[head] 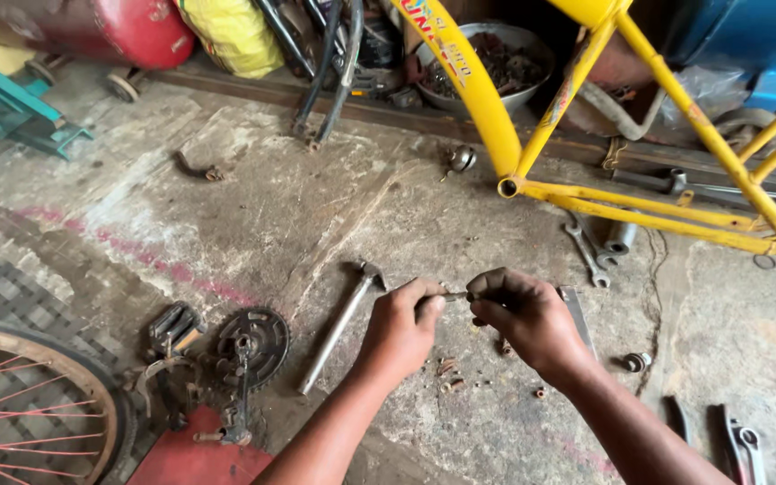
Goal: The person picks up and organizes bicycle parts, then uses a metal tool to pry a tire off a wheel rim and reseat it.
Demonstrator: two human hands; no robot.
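Note:
My left hand (401,325) and my right hand (529,316) meet over the concrete floor, both pinching a small metal bolt-like part (454,296) held between their fingertips. A steel hammer (341,325) lies on the floor just left of my left hand. Small rusty nuts and bits (449,373) are scattered below my hands. A flat metal tool (578,316) lies partly hidden under my right hand.
A yellow bicycle frame (532,153) stands at the back right, wrenches (587,251) beneath it. A chainring with crank and pedal (242,355) lies left, beside a spoked wheel (38,404). A bowl of rusty parts (487,63), a red cylinder (127,31) and more tools (738,445) surround.

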